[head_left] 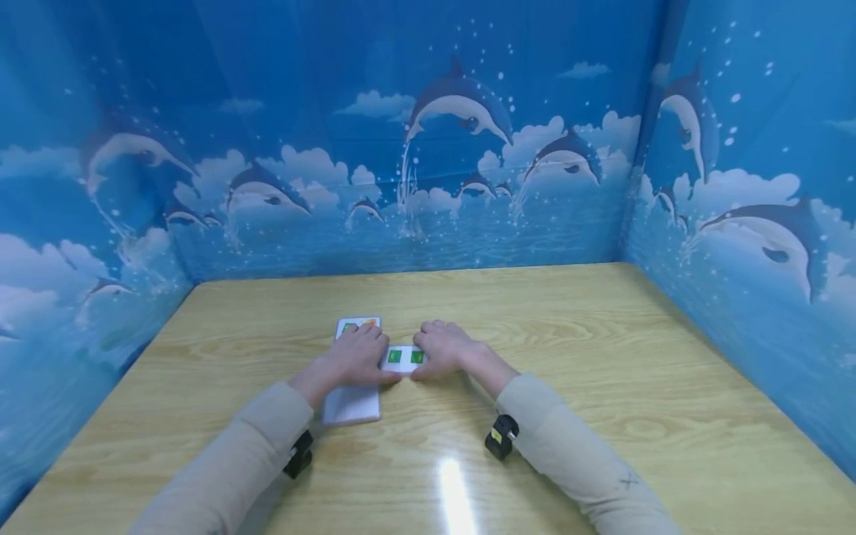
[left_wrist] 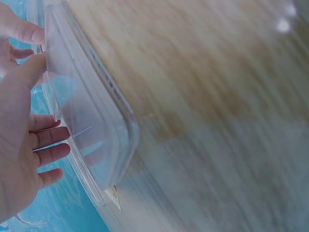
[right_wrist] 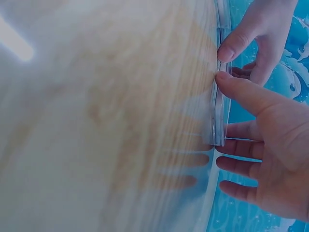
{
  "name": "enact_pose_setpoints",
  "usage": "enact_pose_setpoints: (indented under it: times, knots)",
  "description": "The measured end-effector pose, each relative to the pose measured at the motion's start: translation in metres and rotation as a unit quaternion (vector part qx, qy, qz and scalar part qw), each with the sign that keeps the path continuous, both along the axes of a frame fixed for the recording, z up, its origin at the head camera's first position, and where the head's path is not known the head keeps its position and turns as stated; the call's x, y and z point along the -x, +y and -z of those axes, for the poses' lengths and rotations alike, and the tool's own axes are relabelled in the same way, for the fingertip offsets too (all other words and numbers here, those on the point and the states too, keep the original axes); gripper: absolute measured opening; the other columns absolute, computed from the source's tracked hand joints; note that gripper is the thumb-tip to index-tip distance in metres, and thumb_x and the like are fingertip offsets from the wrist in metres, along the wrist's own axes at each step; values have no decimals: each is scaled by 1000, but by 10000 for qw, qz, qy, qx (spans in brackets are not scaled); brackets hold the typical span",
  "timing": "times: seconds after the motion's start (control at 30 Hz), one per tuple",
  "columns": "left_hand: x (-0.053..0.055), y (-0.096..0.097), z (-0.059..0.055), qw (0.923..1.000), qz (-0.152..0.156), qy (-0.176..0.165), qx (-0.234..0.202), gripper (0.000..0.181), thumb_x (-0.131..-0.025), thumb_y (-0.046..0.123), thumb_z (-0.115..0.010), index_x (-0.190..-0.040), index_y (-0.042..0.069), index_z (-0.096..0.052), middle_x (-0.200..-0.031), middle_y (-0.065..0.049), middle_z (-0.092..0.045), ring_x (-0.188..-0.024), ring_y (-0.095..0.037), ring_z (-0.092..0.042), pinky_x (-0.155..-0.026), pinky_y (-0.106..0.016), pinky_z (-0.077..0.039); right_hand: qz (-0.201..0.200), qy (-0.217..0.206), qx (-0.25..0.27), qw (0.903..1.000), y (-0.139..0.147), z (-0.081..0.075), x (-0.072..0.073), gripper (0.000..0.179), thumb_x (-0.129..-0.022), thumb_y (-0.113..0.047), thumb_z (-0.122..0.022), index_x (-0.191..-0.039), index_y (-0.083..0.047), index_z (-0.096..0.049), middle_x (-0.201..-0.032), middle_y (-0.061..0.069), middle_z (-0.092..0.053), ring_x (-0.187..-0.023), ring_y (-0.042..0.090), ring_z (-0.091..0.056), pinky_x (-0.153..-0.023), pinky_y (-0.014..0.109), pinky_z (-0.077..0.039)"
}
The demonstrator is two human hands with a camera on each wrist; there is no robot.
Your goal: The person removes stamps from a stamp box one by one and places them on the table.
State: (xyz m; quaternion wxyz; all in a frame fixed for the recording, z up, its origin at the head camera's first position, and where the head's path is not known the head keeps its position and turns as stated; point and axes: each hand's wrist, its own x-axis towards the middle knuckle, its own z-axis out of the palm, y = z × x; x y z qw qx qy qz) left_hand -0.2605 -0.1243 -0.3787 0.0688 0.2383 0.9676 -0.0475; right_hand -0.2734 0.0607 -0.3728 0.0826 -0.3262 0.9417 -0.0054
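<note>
Between both hands lies a small flat white tile (head_left: 406, 358) with two green squares and, in the right wrist view, a clear plastic edge (right_wrist: 219, 108). My left hand (head_left: 357, 355) holds its left end, thumb at the near edge. At the right end my right hand (head_left: 443, 348) grips it, thumb near and fingers on the far side. The two thumbs almost meet. Partly under my left hand is a longer flat white case (head_left: 352, 406) with a coloured picture at its far end; the left wrist view shows its clear layered side (left_wrist: 91, 116).
Everything lies on a wood-grain table (head_left: 568, 334). Blue curtains (head_left: 321, 89) with dolphins and clouds rise along its back and sides. A dark camera (head_left: 501, 436) hangs at the right wrist, another (head_left: 299, 455) at the left.
</note>
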Motion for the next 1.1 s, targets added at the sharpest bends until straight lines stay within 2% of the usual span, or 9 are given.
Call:
enact_pose_setpoints:
  times: [0.2,0.43,0.87,1.1]
  knots:
    - [0,1,-2,10000,-57,18,-4,74,-80,67,-52,-123,7,-53,-122,-12,-53,-120,-28,-43,-104,-52,-26,-7,21,13,10000,2,-3,-1,63,-79,-54,-64,-124,-12,-55,-116,3,-52,-96,15,-46,-81,33,-41]
    - [-1,2,-2,9999,-113,-97,-38,75,-79,67,-53,-125,7,-52,-124,-13,-52,-121,-29,-43,-105,-53,-24,-42,-32,72,10000,3,-3,-3,59,-78,-53,-65,-120,-12,-57,-108,1,-51,-89,13,-45,-76,31,-41]
    - [0,1,0,10000,-45,66,42,75,-80,67,-52,-124,7,-52,-123,-14,-53,-120,-30,-44,-103,-52,-27,-12,-21,132,9999,4,-2,-2,63,-79,-55,-63,-125,-12,-55,-114,2,-52,-94,14,-46,-80,32,-41]
    - [0,3,0,10000,-77,-9,49,73,-79,67,-53,-123,7,-52,-120,-12,-54,-117,-29,-45,-102,-52,-28,-19,-42,167,9999,6,-3,-4,62,-78,-54,-64,-123,-12,-55,-110,1,-52,-92,14,-45,-78,31,-41]
